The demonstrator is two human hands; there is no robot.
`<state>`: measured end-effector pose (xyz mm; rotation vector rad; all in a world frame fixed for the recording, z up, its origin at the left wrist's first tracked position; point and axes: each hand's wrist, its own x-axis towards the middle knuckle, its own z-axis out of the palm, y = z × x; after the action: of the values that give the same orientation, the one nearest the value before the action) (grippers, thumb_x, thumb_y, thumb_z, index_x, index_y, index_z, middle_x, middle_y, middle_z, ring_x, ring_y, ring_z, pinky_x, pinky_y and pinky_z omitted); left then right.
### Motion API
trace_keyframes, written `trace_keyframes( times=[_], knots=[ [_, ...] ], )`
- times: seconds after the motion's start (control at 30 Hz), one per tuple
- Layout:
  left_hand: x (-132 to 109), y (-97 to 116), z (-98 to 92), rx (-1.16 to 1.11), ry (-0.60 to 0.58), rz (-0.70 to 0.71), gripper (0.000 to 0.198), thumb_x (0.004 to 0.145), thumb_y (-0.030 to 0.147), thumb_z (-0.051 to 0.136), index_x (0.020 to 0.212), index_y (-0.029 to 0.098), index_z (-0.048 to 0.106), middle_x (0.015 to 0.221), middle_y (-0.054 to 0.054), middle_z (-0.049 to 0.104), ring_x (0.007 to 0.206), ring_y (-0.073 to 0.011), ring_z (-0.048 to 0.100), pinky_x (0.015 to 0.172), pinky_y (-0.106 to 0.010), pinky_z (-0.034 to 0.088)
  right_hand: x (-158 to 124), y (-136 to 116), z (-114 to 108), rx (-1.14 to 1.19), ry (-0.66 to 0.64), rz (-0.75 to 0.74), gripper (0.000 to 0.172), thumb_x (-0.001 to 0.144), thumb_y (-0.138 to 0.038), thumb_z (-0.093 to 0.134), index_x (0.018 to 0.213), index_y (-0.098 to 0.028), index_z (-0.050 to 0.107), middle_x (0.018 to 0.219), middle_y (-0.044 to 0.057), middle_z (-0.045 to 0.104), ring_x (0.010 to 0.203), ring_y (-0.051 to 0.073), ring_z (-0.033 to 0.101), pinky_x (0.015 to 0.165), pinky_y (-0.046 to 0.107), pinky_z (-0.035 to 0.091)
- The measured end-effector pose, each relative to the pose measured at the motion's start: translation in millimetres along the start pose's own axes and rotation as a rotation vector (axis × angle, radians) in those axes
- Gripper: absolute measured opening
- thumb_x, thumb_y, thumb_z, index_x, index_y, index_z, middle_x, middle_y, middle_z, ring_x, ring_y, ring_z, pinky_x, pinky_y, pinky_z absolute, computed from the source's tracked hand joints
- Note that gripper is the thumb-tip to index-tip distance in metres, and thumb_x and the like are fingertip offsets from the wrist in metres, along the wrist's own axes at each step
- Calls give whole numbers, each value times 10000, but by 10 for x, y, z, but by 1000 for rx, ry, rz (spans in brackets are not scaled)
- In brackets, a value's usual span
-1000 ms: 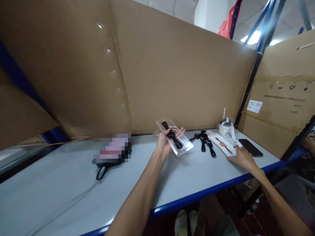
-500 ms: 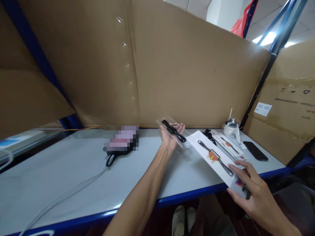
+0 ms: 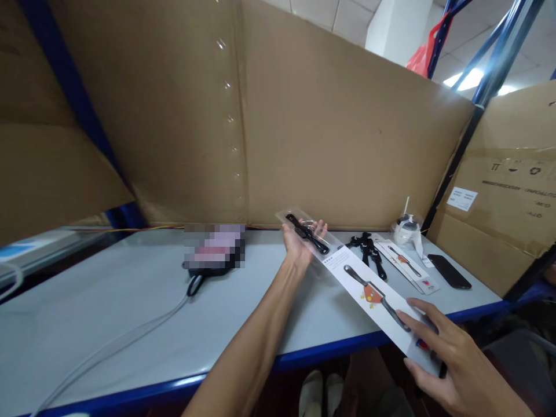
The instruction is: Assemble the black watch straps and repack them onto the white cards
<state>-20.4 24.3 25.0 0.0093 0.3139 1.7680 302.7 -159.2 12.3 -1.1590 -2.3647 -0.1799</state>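
My left hand (image 3: 299,246) holds a clear plastic blister pack (image 3: 284,216) from beneath, fingers curled up along its far side. Inside lies a black two-handled tool, apparently a spokeshave (image 3: 307,233). My right hand (image 3: 447,347) grips the lower end of a long white printed card (image 3: 347,289), thumb below and fingers on top. The card pictures a similar tool with an orange middle. Its upper end meets the pack's near end; whether it is inside the plastic I cannot tell.
On the right of the table (image 3: 130,313) lie several black tools (image 3: 369,255), more printed cards (image 3: 402,263), a plastic-wrapped cup (image 3: 407,230) and a black phone (image 3: 449,271). A blurred-out device (image 3: 217,249) with a white cable stands left. Cardboard (image 3: 325,127) walls the back.
My right hand has brought the card down and left, lining its upper end up with the pack. The black tools behind it show more. My left hand stays nearly still.
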Motion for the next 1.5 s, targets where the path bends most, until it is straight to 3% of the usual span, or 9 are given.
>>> trace_keyframes(
  times=[0.37, 0.6, 0.83, 0.97, 1.03, 1.2, 1.27, 1.5],
  knots=[
    [-54, -31, 22, 58, -17, 1, 589, 987, 623, 195, 807, 191, 552, 828, -109, 645, 973, -281, 700, 879, -509, 563, 60, 75, -72, 72, -21, 68, 450, 855, -344, 666, 1304, -352, 674, 1405, 68, 608, 1206, 283, 647, 971, 405, 576],
    [-39, -132, 13, 16, -27, -53, 618, 978, 645, 206, 768, 187, 564, 748, -98, 631, 887, -268, 709, 894, -496, 562, 121, -87, 244, 64, 122, 47, 441, 831, -326, 676, 1272, -304, 678, 1408, 86, 600, 1228, 308, 626, 985, 460, 569],
    [-30, -192, 7, -12, -60, -97, 659, 960, 689, 217, 726, 183, 568, 635, -65, 596, 746, -243, 701, 892, -473, 570, 670, -334, 641, 159, 269, 55, 465, 807, -272, 655, 1261, -187, 611, 1289, 139, 665, 1151, 309, 646, 984, 464, 549],
    [-71, -171, 51, 35, -31, -64, 646, 961, 682, 254, 818, 165, 615, 747, -113, 677, 808, -271, 714, 826, -454, 590, 981, -382, 687, 192, 267, 56, 485, 793, -270, 662, 1266, -192, 585, 1197, 130, 692, 989, 287, 672, 892, 439, 565],
    [-100, -151, 86, 55, -14, -67, 687, 954, 695, 247, 950, 140, 651, 840, -151, 707, 852, -293, 717, 799, -458, 594, 1055, -384, 676, 220, 279, 40, 496, 838, -306, 645, 1314, -203, 552, 1209, 126, 682, 1012, 285, 658, 905, 438, 551],
    [-147, -85, 141, 53, -21, -105, 801, 940, 722, 177, 1184, 104, 624, 949, -189, 717, 908, -312, 716, 801, -460, 590, 1100, -341, 647, 379, 605, 77, 379, 991, -348, 448, 1345, -222, 503, 1281, 135, 629, 1173, 284, 598, 943, 457, 523],
    [-150, -76, 140, 46, -15, -113, 797, 943, 719, 174, 1205, 110, 615, 947, -183, 720, 901, -312, 717, 794, -462, 590, 1145, -318, 667, 392, 668, 73, 330, 1006, -328, 398, 1293, -228, 527, 1247, 126, 633, 1167, 277, 595, 963, 478, 507],
    [-161, -120, 145, 81, 4, -79, 756, 952, 702, 190, 1128, 123, 643, 865, -157, 721, 833, -290, 722, 779, -428, 591, 1514, -274, 859, 402, 618, -131, 315, 988, -250, 390, 1278, -227, 510, 1186, 105, 626, 1117, 258, 590, 971, 464, 478]
  ],
)
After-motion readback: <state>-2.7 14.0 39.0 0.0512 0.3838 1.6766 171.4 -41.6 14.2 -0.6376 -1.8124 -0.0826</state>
